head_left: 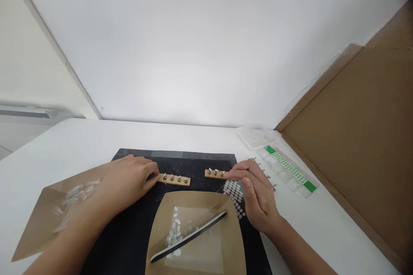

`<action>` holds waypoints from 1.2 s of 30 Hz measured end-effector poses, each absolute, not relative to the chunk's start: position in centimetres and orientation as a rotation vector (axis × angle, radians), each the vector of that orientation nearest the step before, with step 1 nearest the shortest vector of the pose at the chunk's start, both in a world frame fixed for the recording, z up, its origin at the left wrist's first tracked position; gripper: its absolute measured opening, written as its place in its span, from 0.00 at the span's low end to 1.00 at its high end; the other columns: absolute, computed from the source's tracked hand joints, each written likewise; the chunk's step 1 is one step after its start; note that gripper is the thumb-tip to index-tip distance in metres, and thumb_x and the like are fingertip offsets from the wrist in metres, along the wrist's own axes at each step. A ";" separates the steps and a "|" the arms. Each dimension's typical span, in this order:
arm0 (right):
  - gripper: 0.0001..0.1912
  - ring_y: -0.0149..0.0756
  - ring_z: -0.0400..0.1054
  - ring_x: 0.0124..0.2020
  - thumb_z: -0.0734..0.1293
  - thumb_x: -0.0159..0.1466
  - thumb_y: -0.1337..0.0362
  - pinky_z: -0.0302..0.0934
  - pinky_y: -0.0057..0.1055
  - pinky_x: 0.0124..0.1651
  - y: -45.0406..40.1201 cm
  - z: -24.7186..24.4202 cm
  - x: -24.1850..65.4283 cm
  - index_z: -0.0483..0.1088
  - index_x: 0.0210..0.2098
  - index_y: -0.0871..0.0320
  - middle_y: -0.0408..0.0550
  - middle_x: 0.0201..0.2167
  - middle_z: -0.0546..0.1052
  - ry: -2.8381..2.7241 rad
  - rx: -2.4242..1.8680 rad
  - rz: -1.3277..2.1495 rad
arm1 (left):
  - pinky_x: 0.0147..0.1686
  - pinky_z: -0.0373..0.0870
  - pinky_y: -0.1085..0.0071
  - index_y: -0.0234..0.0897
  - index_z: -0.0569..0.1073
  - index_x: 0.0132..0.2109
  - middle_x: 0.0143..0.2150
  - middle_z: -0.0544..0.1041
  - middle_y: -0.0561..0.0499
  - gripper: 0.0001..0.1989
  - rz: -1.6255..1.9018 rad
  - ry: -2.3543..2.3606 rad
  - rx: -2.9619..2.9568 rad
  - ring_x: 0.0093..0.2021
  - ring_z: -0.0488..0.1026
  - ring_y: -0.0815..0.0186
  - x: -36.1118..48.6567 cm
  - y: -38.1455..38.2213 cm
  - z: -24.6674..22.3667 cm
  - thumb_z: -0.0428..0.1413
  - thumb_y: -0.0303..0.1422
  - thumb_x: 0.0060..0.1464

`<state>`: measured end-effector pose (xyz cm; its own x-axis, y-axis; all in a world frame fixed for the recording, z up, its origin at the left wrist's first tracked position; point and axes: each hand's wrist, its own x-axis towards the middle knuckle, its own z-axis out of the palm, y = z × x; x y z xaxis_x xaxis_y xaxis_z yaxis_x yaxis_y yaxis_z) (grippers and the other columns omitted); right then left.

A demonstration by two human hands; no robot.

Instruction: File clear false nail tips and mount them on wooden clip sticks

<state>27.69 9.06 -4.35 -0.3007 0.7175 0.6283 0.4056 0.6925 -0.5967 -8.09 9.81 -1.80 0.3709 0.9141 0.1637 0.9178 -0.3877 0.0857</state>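
My left hand (138, 176) pinches the left end of a short tan strip (176, 180) with several round metal studs on top. My right hand (260, 193) rests at a second tan strip (211, 174), its index fingertip touching the surface beside the studs. The thumb stays apart from that strip, and the hand covers its right end. Small white ovals (232, 191) lie in rows on the black mat (190, 165) under and beside my right hand. In front, a black-and-white nail file (190, 237) lies slantwise across a tan tray (196, 197) holding loose white pieces (174, 230).
At left, a brown sheet (48, 206) bears clear nail-tip-like pieces (77, 193). Behind my right hand, metal pins (263, 171) stick out. Farther right lie a clear case with a green label (290, 167) and a clear plastic tray (258, 136). Cardboard (355, 129) borders the white table.
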 end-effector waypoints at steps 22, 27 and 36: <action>0.19 0.44 0.71 0.45 0.54 0.79 0.67 0.63 0.45 0.50 9.3 -3.9 27.4 0.76 0.44 0.53 0.50 0.40 0.77 -2.093 -0.887 0.426 | 0.55 0.65 0.53 0.44 0.79 0.49 0.47 0.86 0.51 0.08 -0.311 -1.602 -2.654 0.46 0.81 0.53 -7.7 9.9 -2.0 0.55 0.34 0.68; 0.18 0.45 0.72 0.46 0.54 0.79 0.66 0.64 0.45 0.50 9.3 -3.9 27.4 0.76 0.45 0.52 0.50 0.41 0.78 -2.124 -0.870 0.447 | 0.59 0.63 0.51 0.47 0.82 0.51 0.53 0.85 0.52 0.11 -0.340 -1.453 -2.754 0.48 0.83 0.56 -7.6 10.0 -2.1 0.54 0.33 0.71; 0.17 0.42 0.72 0.43 0.55 0.79 0.68 0.61 0.44 0.52 9.3 -4.0 27.4 0.75 0.45 0.52 0.46 0.39 0.78 -2.160 -0.871 0.436 | 0.61 0.64 0.50 0.51 0.87 0.45 0.60 0.84 0.54 0.14 -0.337 -1.506 -2.795 0.53 0.84 0.55 -8.0 10.1 -2.9 0.55 0.37 0.72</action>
<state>27.40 9.29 -4.02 -0.4846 0.7033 0.5201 0.4467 0.7102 -0.5441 -8.02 10.13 -2.93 0.5332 0.8307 0.1602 0.8199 -0.5540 0.1443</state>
